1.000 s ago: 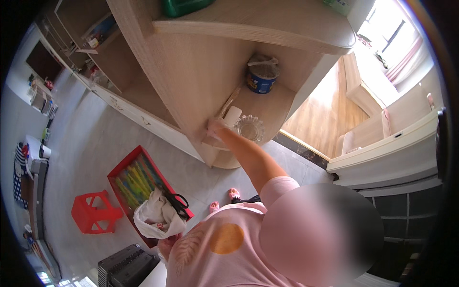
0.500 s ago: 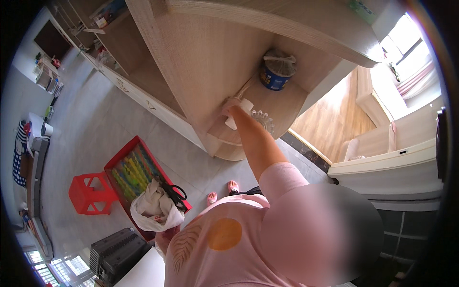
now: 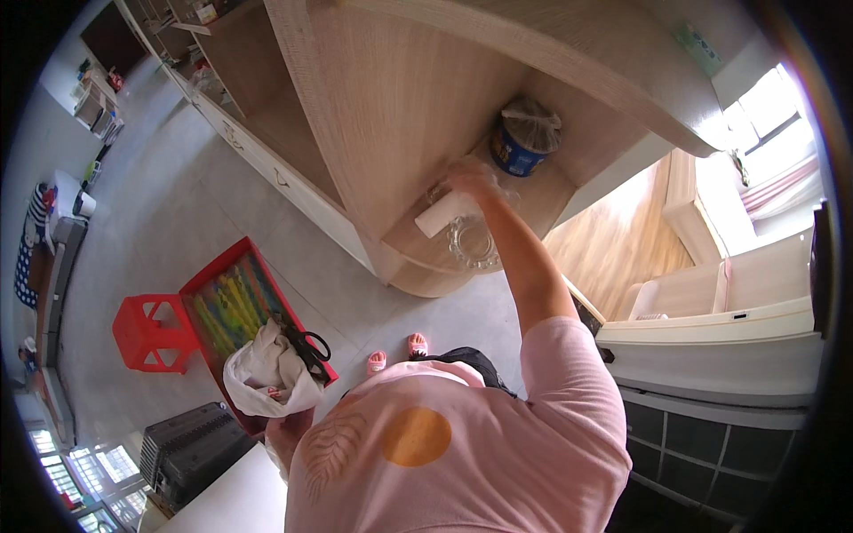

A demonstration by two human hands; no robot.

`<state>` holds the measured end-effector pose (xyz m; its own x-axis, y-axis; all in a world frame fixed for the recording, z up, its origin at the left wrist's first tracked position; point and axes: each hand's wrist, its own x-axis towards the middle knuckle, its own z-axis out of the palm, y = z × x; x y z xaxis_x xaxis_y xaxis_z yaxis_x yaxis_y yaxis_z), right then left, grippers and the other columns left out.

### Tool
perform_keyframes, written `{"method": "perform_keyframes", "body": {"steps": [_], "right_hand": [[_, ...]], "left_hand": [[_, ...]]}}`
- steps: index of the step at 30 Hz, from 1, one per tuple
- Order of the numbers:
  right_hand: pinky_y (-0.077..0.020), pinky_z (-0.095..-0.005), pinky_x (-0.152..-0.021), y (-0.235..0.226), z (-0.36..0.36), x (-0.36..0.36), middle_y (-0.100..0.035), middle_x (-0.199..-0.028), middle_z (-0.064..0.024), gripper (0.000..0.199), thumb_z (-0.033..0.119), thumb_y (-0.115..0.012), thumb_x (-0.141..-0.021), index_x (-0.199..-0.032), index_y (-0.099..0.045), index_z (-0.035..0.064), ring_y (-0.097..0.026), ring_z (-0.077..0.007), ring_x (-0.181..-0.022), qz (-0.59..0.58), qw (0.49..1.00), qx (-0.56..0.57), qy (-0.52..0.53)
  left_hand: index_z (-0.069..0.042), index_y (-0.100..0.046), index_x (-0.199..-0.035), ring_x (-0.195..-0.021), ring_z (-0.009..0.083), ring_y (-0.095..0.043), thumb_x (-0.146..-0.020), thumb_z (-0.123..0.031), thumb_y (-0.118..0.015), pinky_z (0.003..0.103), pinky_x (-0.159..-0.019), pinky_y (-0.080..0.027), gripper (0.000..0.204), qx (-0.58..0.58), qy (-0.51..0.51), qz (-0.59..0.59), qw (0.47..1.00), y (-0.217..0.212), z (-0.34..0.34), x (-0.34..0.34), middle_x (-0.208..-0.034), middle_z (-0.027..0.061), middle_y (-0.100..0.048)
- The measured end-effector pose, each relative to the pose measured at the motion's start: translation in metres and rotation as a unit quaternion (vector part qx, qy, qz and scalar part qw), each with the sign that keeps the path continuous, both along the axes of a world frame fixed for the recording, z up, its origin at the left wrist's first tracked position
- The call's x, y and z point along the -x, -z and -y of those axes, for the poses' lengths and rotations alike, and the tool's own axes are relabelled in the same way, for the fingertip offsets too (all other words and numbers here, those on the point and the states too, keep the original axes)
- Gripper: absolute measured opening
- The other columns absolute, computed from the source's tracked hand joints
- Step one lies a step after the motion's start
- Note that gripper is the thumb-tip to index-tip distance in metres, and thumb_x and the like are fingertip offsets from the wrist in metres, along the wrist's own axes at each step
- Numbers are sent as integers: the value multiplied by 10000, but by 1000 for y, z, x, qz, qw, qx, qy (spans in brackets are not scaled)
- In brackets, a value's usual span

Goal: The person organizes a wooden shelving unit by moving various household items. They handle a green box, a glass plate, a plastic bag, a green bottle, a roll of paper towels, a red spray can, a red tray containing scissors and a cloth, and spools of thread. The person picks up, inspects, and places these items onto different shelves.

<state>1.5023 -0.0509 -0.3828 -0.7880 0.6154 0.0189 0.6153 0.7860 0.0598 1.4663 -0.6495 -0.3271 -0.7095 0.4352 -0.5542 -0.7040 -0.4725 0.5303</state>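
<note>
My right hand [image 3: 473, 180] reaches into the corner shelf, its fingers smeared by motion; something clear shows beside it, too blurred to name. Just below it on the shelf lie a white cylinder-shaped thing [image 3: 437, 216] and a clear glass dish with a scalloped rim [image 3: 473, 242]. Behind the hand stands a blue tub [image 3: 518, 153] with a see-through plastic bag on top. At lower left, my left hand [image 3: 289, 433] grips the near end of a red tray [image 3: 203, 342], partly hidden. The tray bears a white cloth bag [image 3: 271, 373], black-handled scissors [image 3: 313, 353] and yellow-green patterned packs [image 3: 233, 300].
The wooden cabinet [image 3: 382, 107] rises ahead, with its rounded shelf edge [image 3: 435, 282] toward me. A red plastic stool [image 3: 151, 333] stands left of the tray. A dark grey ridged case [image 3: 187, 449] and a white surface [image 3: 227, 497] are at lower left.
My right hand has left the white cylinder-shaped thing and moved right, toward the blue tub. The glass dish shows more fully now. My left hand stays at the tray.
</note>
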Motion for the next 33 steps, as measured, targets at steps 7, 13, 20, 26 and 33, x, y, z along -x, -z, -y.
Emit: {"method": "perform_keyframes", "body": {"steps": [7,13,20,26,33], "right_hand": [[-503,-417,-665,-7,-63,-98,-625,-814,-188,206,251,-608,-765,-776,-648,49,-594,-385,-739,-157,978,19,140],[-465,-463,-737,34,-117,-116,-624,-872,-217,354,359,-572,-815,-827,-647,13,-594,-385,-846,-362,919,115,106],[-466,-442,-723,-33,-76,-121,-623,-882,-192,393,428,-567,-809,-906,-643,55,-587,-368,-851,-63,992,-19,104],[-496,-384,-697,-46,-5,-139,-610,-983,-157,486,471,-610,-764,-1054,-584,82,-576,-299,-947,-66,986,48,144],[-322,-504,-997,-44,154,-122,-458,-1291,-166,629,523,-568,-773,-1254,-501,124,-317,-313,-1286,-11,999,3,40]], "left_hand": [[-26,-446,-1251,-1158,300,-478,-810,-152,-540,494,-975,-395,468,-42,-45,-14,998,-4,-3,-12,-1241,151,-496],[-53,-478,-1207,-1111,281,-507,-852,-183,-495,482,-933,-426,378,-29,-52,12,998,-5,-4,-13,-1195,120,-523],[-84,-514,-1155,-1055,258,-540,-901,-219,-441,469,-884,-463,297,-12,-24,40,999,-26,-16,-4,-1143,85,-555],[-100,-513,-1147,-1009,250,-562,-909,-276,-436,427,-839,-496,306,84,15,33,996,-33,-14,-4,-1124,77,-564],[-74,-514,-1168,-1049,281,-546,-880,-245,-494,475,-873,-467,335,-9,15,65,998,3,-2,8,-1147,116,-557]]}}
